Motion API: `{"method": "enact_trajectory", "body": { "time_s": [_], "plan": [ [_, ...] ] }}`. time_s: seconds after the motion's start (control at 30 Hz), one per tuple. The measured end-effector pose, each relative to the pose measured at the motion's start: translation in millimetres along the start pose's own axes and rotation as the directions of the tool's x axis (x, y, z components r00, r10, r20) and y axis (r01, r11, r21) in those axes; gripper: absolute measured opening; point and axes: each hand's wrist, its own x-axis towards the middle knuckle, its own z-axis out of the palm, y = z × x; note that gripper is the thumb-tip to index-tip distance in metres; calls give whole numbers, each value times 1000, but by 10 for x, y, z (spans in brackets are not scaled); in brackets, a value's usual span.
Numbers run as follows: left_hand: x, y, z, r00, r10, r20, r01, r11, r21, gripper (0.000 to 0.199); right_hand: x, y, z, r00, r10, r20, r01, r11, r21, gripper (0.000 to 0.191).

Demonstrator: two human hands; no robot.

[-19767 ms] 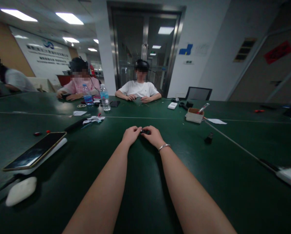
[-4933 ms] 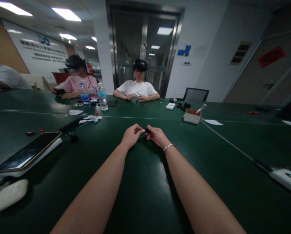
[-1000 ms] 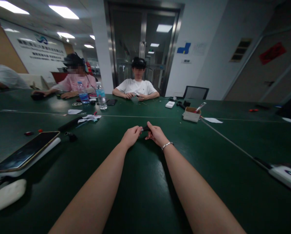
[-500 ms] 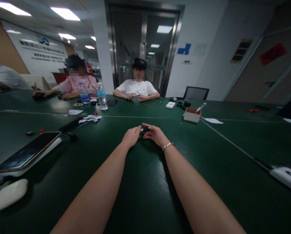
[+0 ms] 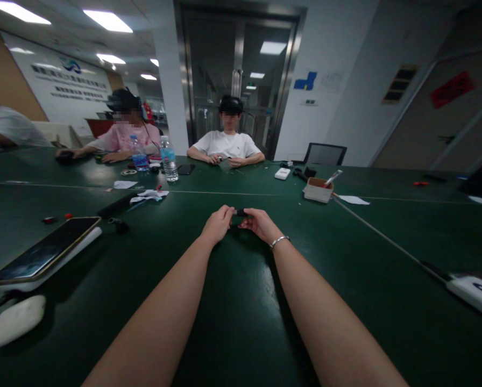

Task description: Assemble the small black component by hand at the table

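A small dark piece with a lighter metallic end (image 5: 240,213) spans the gap between my two hands, just above the green table (image 5: 241,301). Its exact kind is too small to make out. My left hand (image 5: 218,224) pinches the lighter end between thumb and fingers. On the other side, my right hand (image 5: 260,223) is closed on the dark end, its lower fingers curled beneath. A silver bracelet (image 5: 280,242) circles the right wrist. Fingertips cover both ends of the piece.
At left lie a phone (image 5: 49,250) on a white block and a white mouse-shaped object (image 5: 17,321). Water bottles (image 5: 169,161) stand farther back. A small box (image 5: 318,191) holds a pen-like stick. A white device (image 5: 477,294) trails a cable at right. Two co-workers (image 5: 228,144) sit opposite.
The fingers of my right hand have shifted on the dark piece, and more of it now shows, lying level between the hands. Both arms stay nearly in place.
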Motion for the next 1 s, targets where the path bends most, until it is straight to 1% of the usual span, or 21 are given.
{"method": "enact_trajectory", "body": {
  "time_s": [0.17, 0.27, 0.47, 0.6, 0.77, 1.0],
  "plan": [
    [8, -5, 10, 997, 42, -65, -45, 998, -35, 22, 7, -8, 0, 1000, -3, -11, 4, 1000, 28, 8],
    [19, -19, 15, 995, 70, -67, -73, 996, -49, 17, 5, -11, -6, 1000, -3, -7, 3, 1000, 31, 9],
    [17, -34, 13, 994, 103, -27, -105, 993, -62, 19, -7, -15, -18, 1000, 10, -23, -9, 999, 46, 11],
    [-1, -9, 6, 994, 107, -12, -107, 994, -36, 21, -4, -7, -20, 1000, -8, -20, 9, 999, 43, 14],
    [-18, 31, -14, 996, 85, 11, -85, 996, 1, 21, 8, 6, -15, 999, -40, -4, 40, 999, 8, 17],
    [-8, 13, -19, 993, 113, 30, -113, 994, 4, 27, -11, -3, -6, 999, -42, 0, 42, 998, -44, 27]
  ]
}}
